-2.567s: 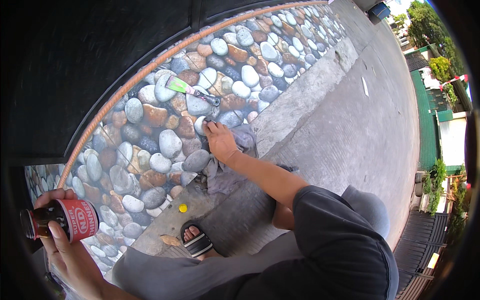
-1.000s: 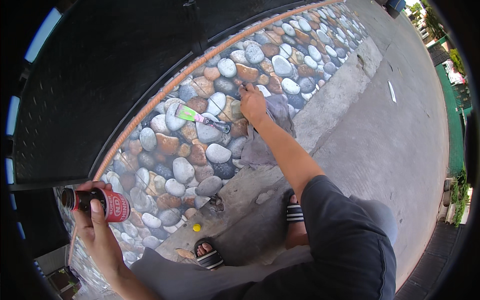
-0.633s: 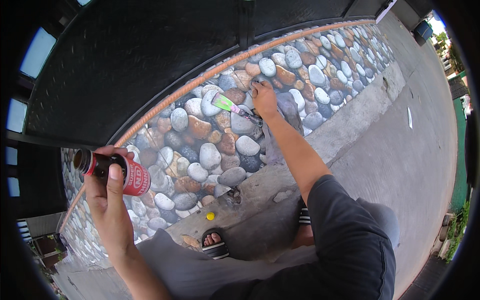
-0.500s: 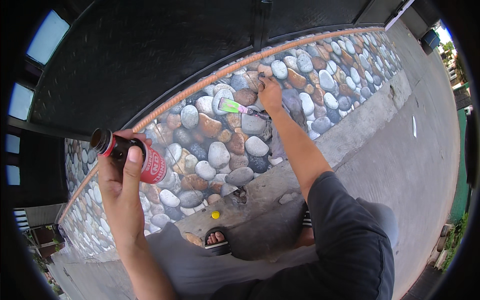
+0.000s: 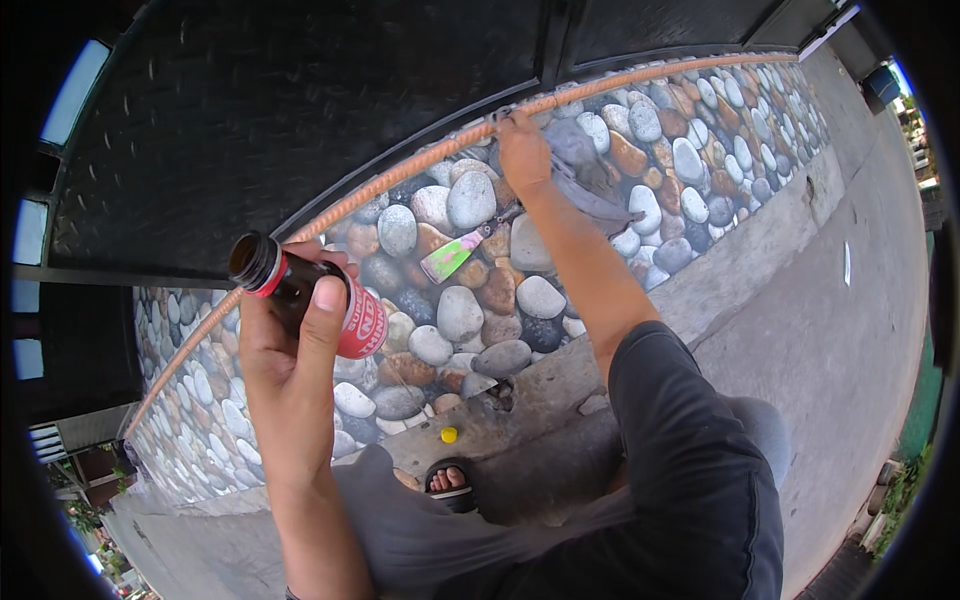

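My left hand (image 5: 290,350) grips a dark brown glass bottle (image 5: 325,305) with a red label. The bottle is tilted, its uncapped mouth toward the upper left. My right hand (image 5: 523,155) reaches to the orange ribbed trim (image 5: 430,155) at the far edge of the pebble-patterned surface (image 5: 385,275). Its fingers are closed around something small and dark that I cannot make out. Beside that hand lies a crumpled grey cloth (image 5: 590,180); whether the hand holds part of it is unclear. Nearer me is a green and pink strap (image 5: 452,256) with a small chain.
A yellow bottle cap (image 5: 449,435) sits on the concrete ledge (image 5: 540,400) by my sandalled foot (image 5: 448,482). Dark metal panels (image 5: 330,110) rise behind the trim. Grey pavement (image 5: 800,330) stretches off to the right, with a white scrap (image 5: 847,264) on it.
My right hand has moved away from me, up to the trim, and the grey cloth has shifted the same way. The strap has turned. My left hand still holds the bottle.
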`<state>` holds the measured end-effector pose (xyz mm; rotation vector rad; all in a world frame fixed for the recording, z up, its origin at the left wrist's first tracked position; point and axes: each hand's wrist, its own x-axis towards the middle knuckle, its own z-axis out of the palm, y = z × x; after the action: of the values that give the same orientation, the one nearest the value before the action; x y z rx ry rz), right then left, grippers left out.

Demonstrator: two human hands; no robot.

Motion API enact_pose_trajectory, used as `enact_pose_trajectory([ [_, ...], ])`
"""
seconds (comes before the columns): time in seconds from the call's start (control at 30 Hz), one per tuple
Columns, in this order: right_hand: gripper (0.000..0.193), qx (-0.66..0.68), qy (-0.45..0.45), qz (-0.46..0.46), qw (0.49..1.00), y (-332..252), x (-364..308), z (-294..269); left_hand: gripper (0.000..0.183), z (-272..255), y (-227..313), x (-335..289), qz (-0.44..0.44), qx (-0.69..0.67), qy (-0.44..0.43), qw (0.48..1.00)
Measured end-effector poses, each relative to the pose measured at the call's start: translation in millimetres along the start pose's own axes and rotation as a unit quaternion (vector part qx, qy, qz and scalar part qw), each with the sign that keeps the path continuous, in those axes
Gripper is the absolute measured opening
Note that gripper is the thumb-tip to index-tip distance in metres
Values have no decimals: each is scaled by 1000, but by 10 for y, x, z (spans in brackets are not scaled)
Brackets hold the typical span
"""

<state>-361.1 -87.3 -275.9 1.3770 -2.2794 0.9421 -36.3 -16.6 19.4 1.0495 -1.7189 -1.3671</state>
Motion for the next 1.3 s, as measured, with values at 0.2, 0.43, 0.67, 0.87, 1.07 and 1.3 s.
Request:
enact_pose_trajectory([
  [0.2,20,-10,50,76,996,663,264,-147,33,56,-90,132,-4,-14,-9,1000],
  [0.43,20,-24,64,-6,998,656,54,-72,33,132,-187,205,-28,-7,-13,999],
  [0.67,46,-44,31,53,997,348,74,65,32,198,-171,241,-32,-2,-16,999],
  [0.87,54,-150,2,87,985,885,167,-10,32,293,-272,303,-51,-26,-32,998],
  [1.07,53,-104,-50,106,988,425,-39,185,31,185,-259,330,-47,-20,-13,999],
  [1.3,56,-131,-73,131,980,827,221,-136,33,143,-235,260,-19,-10,-25,999],
])
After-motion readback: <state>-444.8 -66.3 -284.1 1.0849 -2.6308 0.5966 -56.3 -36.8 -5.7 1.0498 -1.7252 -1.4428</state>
